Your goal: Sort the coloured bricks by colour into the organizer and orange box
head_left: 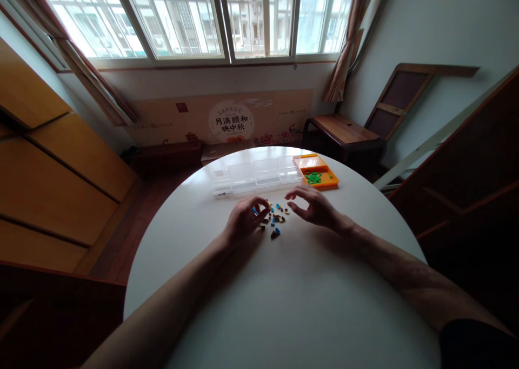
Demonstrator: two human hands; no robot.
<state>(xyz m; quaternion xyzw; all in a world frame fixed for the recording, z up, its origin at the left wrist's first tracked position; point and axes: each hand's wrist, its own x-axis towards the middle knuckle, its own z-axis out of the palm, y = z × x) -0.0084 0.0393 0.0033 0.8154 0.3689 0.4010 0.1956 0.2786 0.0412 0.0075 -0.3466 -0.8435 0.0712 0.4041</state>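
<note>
Your left hand [244,221] is resting on the round white table [284,304], its fingers curling inward with the tips drawing together over the left edge of a scatter of small coloured pieces [274,217]. Something blue is showing between those fingertips, but I cannot tell whether they are actually pinching it. The pieces, in blue, yellow and dark tones, are lying loose on the tabletop between your two hands. Your right hand [314,206] is hovering just beside the right edge of the scatter, its fingers spreading slightly and bending, thumb and forefinger apart, gripping nothing. Beyond the hands, a row of clear plastic compartment boxes [255,175] is sitting across the table, and touching its right end is an orange tray [316,171] holding a small heap of green pieces [313,178].
</note>
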